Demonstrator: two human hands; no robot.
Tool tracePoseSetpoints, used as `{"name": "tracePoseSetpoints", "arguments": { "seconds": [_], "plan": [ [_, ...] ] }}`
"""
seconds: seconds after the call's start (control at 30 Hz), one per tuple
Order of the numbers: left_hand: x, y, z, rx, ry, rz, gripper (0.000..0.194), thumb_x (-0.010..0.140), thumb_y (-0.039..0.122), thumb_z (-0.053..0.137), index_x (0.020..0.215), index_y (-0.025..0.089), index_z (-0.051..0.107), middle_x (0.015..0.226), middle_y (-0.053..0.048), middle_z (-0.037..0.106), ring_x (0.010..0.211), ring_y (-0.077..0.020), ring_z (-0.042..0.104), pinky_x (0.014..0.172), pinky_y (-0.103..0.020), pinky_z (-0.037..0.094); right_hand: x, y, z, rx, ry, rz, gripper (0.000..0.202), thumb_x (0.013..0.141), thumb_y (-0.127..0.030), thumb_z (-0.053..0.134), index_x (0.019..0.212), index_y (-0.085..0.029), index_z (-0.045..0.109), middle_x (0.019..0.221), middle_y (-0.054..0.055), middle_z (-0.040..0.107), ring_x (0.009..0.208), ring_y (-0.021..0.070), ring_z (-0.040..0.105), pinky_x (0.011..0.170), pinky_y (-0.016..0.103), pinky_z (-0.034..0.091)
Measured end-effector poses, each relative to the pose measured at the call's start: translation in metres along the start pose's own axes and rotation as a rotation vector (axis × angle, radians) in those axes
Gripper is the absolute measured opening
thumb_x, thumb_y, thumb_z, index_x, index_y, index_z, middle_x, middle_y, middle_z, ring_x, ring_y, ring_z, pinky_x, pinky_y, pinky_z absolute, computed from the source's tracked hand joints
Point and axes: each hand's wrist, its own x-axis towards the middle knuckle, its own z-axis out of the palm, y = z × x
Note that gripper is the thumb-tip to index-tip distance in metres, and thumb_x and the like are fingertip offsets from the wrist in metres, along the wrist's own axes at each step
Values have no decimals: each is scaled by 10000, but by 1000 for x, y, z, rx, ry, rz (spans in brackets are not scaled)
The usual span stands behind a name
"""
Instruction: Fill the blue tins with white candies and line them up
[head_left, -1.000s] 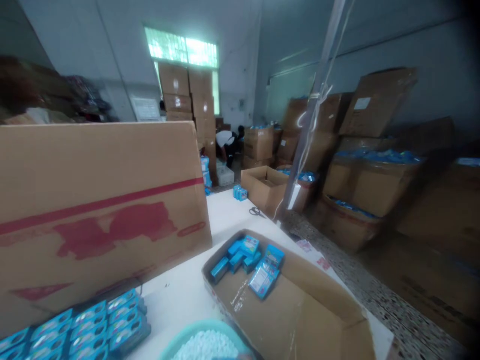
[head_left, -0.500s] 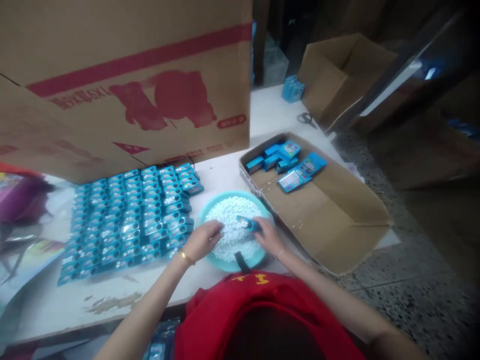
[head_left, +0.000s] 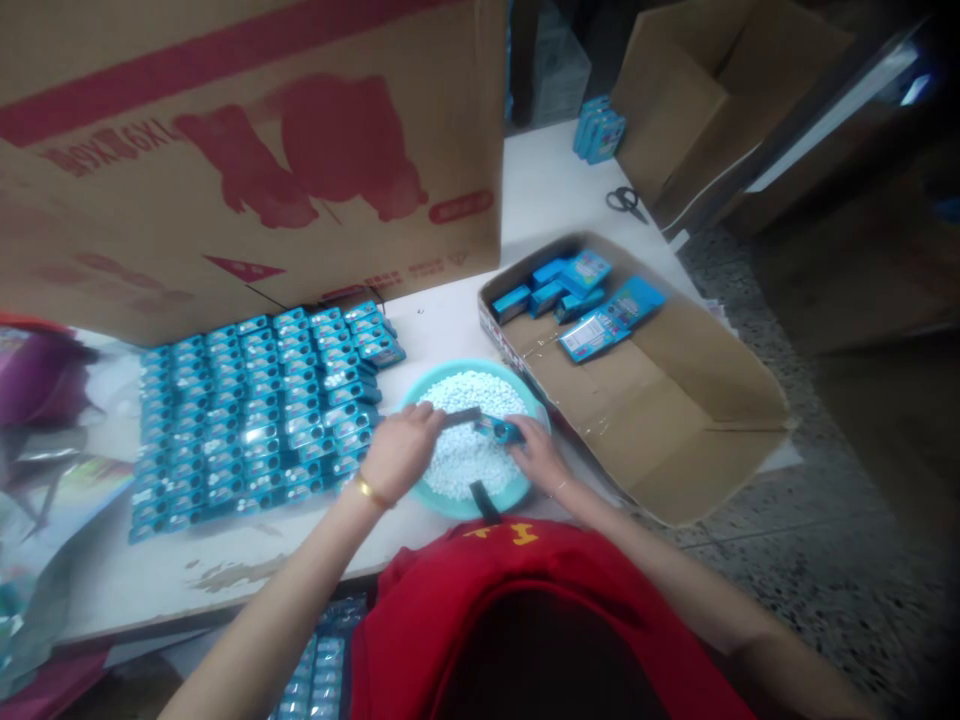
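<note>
My left hand (head_left: 403, 448), with a gold bracelet at the wrist, pinches a dark narrow strip (head_left: 463, 416) over the bowl. The strip's far end reaches a small blue box (head_left: 498, 429); whether they touch I cannot tell. My right hand (head_left: 538, 455) is closed around the right end of that box. Beneath both hands sits a light turquoise bowl (head_left: 527, 388) filled with small white pellets (head_left: 469, 468). A second dark strip (head_left: 484, 500) leans on the bowl's near rim.
Left of the bowl stand rows of small blue boxes (head_left: 262, 420). On the right, a shallow cardboard tray (head_left: 675, 450) holds several blue packs (head_left: 592, 335). A large carton (head_left: 337, 150) rises behind the rows. Scissors (head_left: 626, 203) and more blue packs (head_left: 598, 132) lie farther back.
My left hand has lifted from the pellets and now shows the dark strip, turned toward the blue box. My right hand still holds that box. The camera view has shifted slightly.
</note>
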Motion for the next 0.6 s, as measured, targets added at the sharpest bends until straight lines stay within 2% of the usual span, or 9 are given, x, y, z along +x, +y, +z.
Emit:
{"name": "tracePoseSetpoints", "arguments": {
  "seconds": [0.1, 0.17, 0.27, 0.33, 0.4, 0.47, 0.53, 0.6],
  "plan": [
    [11, -37, 52, -46, -22, -148, 266, 903, 94, 335, 1002, 119, 581, 949, -143, 574, 917, -260, 520, 770, -386, 448, -3, 4, -6, 38, 50, 101, 370, 850, -246, 545, 1217, -210, 508, 1172, 104, 617, 1107, 248, 576, 969, 437, 469],
    [22, -46, 90, -157, -69, -157, 267, 896, 84, 338, 988, 120, 586, 974, -154, 584, 963, -270, 516, 816, -409, 444, -4, 6, -10, 55, 79, 142, 369, 855, -297, 565, 1208, -207, 506, 1164, 103, 620, 1094, 247, 584, 964, 427, 468],
    [42, -28, 137, -297, -101, -82, 239, 908, 139, 385, 1036, 155, 587, 1046, -126, 604, 1032, -251, 515, 885, -390, 441, -3, 4, -18, 70, 111, 166, 361, 852, -328, 577, 1184, -201, 513, 1152, 102, 624, 1075, 241, 591, 954, 407, 470],
    [55, -7, 156, -361, -99, -48, 256, 899, 157, 419, 1104, 174, 572, 1114, -107, 604, 1068, -230, 517, 919, -362, 438, -2, 2, -21, 80, 127, 187, 369, 848, -347, 584, 1180, -201, 513, 1136, 98, 629, 1046, 237, 601, 933, 395, 481],
    [62, 9, 168, -432, -90, -32, 303, 878, 145, 442, 1160, 173, 549, 1177, -102, 593, 1093, -214, 523, 952, -343, 430, -2, 1, -23, 87, 143, 214, 391, 844, -371, 589, 1188, -202, 509, 1117, 96, 634, 1019, 237, 607, 917, 393, 487],
    [62, 13, 171, -499, -79, -28, 323, 862, 143, 461, 1174, 163, 540, 1193, -98, 594, 1083, -201, 540, 968, -331, 426, -3, 2, -24, 92, 153, 238, 415, 842, -391, 593, 1202, -202, 505, 1117, 99, 632, 1019, 240, 605, 917, 398, 485],
    [54, 6, 168, -551, -74, -28, 315, 859, 159, 469, 1166, 157, 538, 1152, -87, 613, 1022, -185, 570, 945, -317, 444, -3, 4, -24, 97, 169, 253, 432, 842, -402, 596, 1213, -203, 500, 1134, 103, 626, 1037, 244, 598, 930, 404, 477],
    [40, -7, 156, -605, -54, -22, 293, 868, 193, 471, 1152, 160, 539, 1094, -75, 626, 954, -174, 588, 903, -309, 465, -3, 6, -24, 100, 175, 257, 438, 843, -402, 596, 1221, -206, 494, 1154, 106, 620, 1051, 246, 593, 940, 408, 470]
  ]
}}
